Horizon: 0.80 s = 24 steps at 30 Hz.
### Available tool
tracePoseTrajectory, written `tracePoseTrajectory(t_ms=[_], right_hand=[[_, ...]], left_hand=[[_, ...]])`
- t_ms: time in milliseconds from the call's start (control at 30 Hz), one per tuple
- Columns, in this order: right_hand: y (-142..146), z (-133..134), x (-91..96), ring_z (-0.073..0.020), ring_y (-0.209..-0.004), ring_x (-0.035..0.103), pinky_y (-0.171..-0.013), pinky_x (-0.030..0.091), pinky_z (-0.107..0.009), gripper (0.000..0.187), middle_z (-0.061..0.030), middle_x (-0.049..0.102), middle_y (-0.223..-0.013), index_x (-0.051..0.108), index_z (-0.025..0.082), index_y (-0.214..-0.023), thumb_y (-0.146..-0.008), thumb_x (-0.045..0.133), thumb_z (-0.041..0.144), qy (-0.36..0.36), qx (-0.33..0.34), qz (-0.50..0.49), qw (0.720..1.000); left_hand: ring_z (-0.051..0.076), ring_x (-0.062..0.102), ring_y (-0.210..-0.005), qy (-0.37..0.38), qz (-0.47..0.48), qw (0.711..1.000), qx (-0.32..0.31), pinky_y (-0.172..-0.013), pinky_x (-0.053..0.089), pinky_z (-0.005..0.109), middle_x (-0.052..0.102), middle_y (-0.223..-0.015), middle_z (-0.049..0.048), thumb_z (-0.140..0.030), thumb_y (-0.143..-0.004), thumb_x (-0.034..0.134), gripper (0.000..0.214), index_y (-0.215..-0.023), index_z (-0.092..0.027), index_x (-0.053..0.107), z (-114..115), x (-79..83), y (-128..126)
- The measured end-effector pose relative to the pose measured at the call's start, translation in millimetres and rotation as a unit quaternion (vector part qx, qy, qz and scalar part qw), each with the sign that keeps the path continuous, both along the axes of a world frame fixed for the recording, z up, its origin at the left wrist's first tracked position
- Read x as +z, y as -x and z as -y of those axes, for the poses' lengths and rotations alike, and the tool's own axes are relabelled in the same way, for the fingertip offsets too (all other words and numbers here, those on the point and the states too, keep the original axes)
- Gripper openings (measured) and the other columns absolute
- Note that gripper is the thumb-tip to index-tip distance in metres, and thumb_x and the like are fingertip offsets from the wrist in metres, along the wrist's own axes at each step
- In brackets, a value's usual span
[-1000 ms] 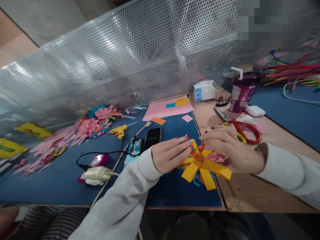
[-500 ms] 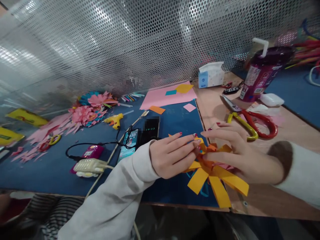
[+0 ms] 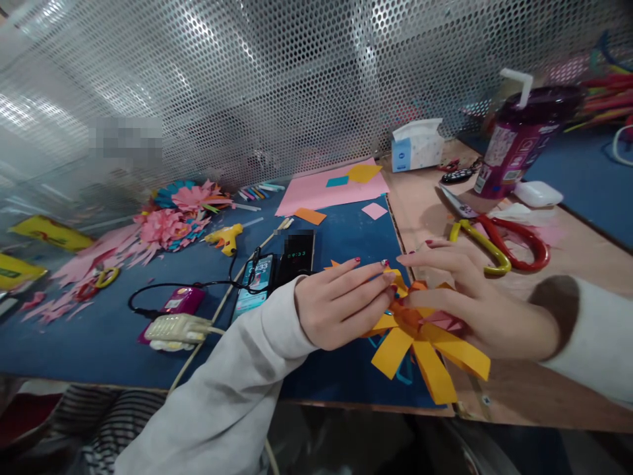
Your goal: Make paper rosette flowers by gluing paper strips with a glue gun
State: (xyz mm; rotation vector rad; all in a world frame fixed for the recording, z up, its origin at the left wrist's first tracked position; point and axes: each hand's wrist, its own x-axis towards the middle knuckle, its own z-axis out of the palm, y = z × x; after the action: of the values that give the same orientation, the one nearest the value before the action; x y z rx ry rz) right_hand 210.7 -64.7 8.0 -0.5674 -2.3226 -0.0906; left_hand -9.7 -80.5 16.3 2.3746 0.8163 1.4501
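Observation:
Between my hands is a paper flower with long yellow strips as outer petals, orange paper at its centre and some pink and blue paper beneath. My left hand reaches in from the left, its fingers pressed together on the flower's near-centre strips. From the right, my right hand curls its fingers over the flower's other side. The fingertips of both hands almost meet above the centre, and what they pinch there is partly hidden. Scissors with one red and one yellow handle lie just behind my right hand.
Behind the left wrist lie two phones, a cabled yellow glue gun and a power strip. Pink paper and a tissue pack sit by the perforated metal screen. A purple cup with a straw stands at right.
My right fingers have shifted slightly over the orange centre, and the flower has tilted a little. Both hands stay on it; the view has barely moved.

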Motion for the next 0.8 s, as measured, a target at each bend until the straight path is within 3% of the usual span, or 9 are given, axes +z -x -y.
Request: tracePoseTrajectory(t_ms=[67,133,200,467,667,800], right_hand=[[0,0,0.5,-0.0310,-0.114,0.045,-0.093,0.041,-0.053,0.025,-0.0094,0.046,-0.128,0.058,0.027,-0.102,-0.079,0.055,0.016,0.001,-0.001,0.004,1.000],[1,0,1.0,-0.0318,-0.114,0.043,-0.091,0.041,-0.054,0.024,-0.0100,0.044,-0.128,0.058,0.025,-0.101,-0.079,0.054,0.014,-0.004,0.004,0.008,1.000],[1,0,1.4,-0.0318,-0.114,0.043,-0.090,0.041,-0.054,0.023,-0.0103,0.044,-0.128,0.059,0.024,-0.099,-0.080,0.053,0.013,-0.005,0.010,0.006,1.000],[-1,-2,-0.4,-0.0307,-0.115,0.044,-0.093,0.037,-0.054,0.026,-0.0087,0.045,-0.129,0.065,0.027,-0.097,-0.079,0.054,0.012,0.001,0.018,0.005,1.000],[-2,-3,-2.7,-0.0297,-0.115,0.045,-0.093,0.037,-0.054,0.027,-0.0073,0.047,-0.131,0.065,0.028,-0.097,-0.078,0.055,0.011,0.007,0.011,0.010,1.000],[-2,-2,-2.6,-0.0295,-0.116,0.044,-0.094,0.037,-0.053,0.029,-0.0062,0.047,-0.131,0.065,0.028,-0.096,-0.077,0.054,0.009,0.008,0.000,0.014,1.000]], left_hand=[[0.019,0.062,-0.107,-0.142,-0.102,0.984,-0.019,-0.098,0.048,0.037,0.071,-0.102,0.0054,-0.011,-0.086,0.050,0.025,-0.101,-0.021,0.067,-11,3.1,9],[0.023,0.059,-0.112,-0.316,-0.265,0.907,-0.084,-0.095,0.050,0.036,0.069,-0.108,0.0106,-0.010,-0.085,0.052,0.023,-0.104,-0.010,0.064,-23,8.3,18],[0.024,0.058,-0.113,-0.362,-0.305,0.878,-0.069,-0.095,0.051,0.036,0.068,-0.110,0.0109,-0.012,-0.086,0.050,0.022,-0.104,-0.008,0.063,-30,12.8,24],[0.020,0.057,-0.115,-0.370,-0.313,0.874,-0.033,-0.096,0.051,0.033,0.068,-0.110,0.0063,-0.014,-0.088,0.048,0.021,-0.103,-0.011,0.062,-29,10.8,23],[0.021,0.053,-0.120,-0.358,-0.301,0.883,-0.043,-0.098,0.050,0.036,0.067,-0.112,0.0091,-0.015,-0.089,0.047,0.023,-0.107,-0.011,0.060,-31,8.9,24],[0.019,0.057,-0.115,-0.378,-0.273,0.883,-0.043,-0.098,0.050,0.035,0.068,-0.108,0.0047,-0.018,-0.088,0.049,0.018,-0.100,-0.015,0.062,-32,11.2,20]])
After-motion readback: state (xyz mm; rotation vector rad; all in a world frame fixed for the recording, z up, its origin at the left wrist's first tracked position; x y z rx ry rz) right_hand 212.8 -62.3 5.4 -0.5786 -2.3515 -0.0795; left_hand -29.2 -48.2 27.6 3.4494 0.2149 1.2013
